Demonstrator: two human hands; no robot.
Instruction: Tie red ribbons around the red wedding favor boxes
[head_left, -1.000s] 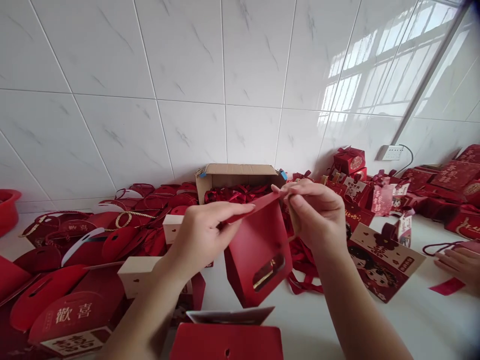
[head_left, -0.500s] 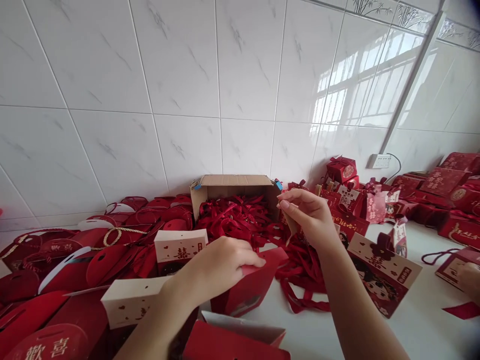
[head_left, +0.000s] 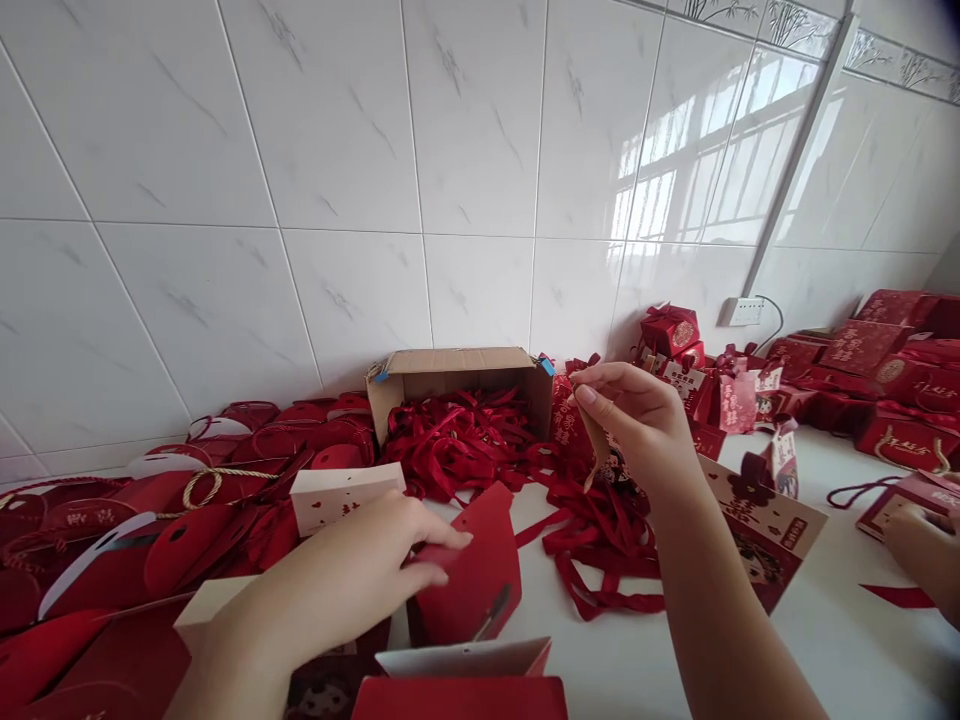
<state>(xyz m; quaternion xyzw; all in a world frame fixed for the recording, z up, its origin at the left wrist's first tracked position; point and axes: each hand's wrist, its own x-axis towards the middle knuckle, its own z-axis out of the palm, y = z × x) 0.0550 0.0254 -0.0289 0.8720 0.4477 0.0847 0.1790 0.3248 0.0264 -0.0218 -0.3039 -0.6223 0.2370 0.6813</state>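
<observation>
My right hand (head_left: 637, 420) is raised in front of the ribbon pile, thumb and fingertips pinched on a short tan ribbon (head_left: 598, 450) that hangs down. My left hand (head_left: 397, 560) reaches in from the lower left, thumb and index finger apart, over the left side of a red gift box (head_left: 480, 570) with its flaps up. Whether the fingers touch the box is hard to tell. Nearest me stands another red box (head_left: 465, 697) with a raised pale flap. Loose dark red ribbons (head_left: 600, 560) lie on the white table below my right hand.
An open cardboard carton (head_left: 450, 360) full of red ribbons stands against the tiled wall. Red boxes with cords (head_left: 217, 540) crowd the left. Finished-looking boxes (head_left: 757, 530) stand on the right. At the right edge, another person's hand (head_left: 922, 545) is at a box.
My left hand has shifted left and its thumb has come apart from the fingers. The red box has turned more upright. My right hand keeps the tan ribbon; the view has swung slightly right.
</observation>
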